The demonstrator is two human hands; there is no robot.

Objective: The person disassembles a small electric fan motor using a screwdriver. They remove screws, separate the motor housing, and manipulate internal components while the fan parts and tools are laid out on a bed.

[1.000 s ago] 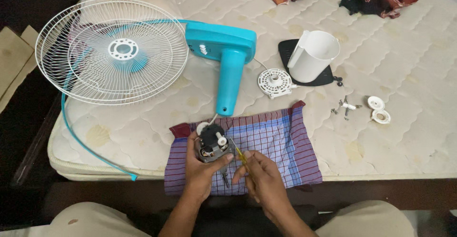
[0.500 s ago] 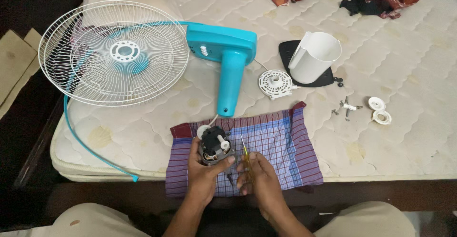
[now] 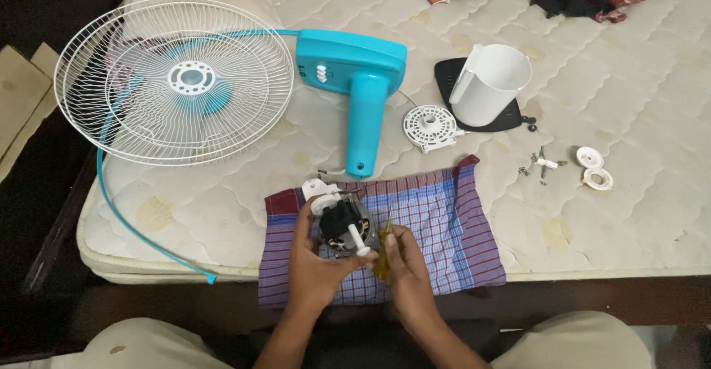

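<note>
My left hand [image 3: 315, 265] grips a small black fan motor [image 3: 339, 223] with a white shaft and white top piece, held over a purple checked cloth [image 3: 437, 228] at the mattress's near edge. My right hand [image 3: 406, 273] holds a yellow-handled screwdriver [image 3: 384, 249], its tip pointing up beside the motor. Both hands are close together above the cloth.
A white fan grille with a blue blade [image 3: 176, 80] lies at the left beside a turquoise fan stand [image 3: 357, 80] and blue cable [image 3: 122, 217]. A white jug [image 3: 490, 84] stands on a black plate. A white round part [image 3: 429, 127], screws [image 3: 541, 164] and white caps [image 3: 595, 170] lie to the right.
The hands have tilted the motor a little so its white shaft points toward me, and the screwdriver stays close at its right. The rest has not moved.
</note>
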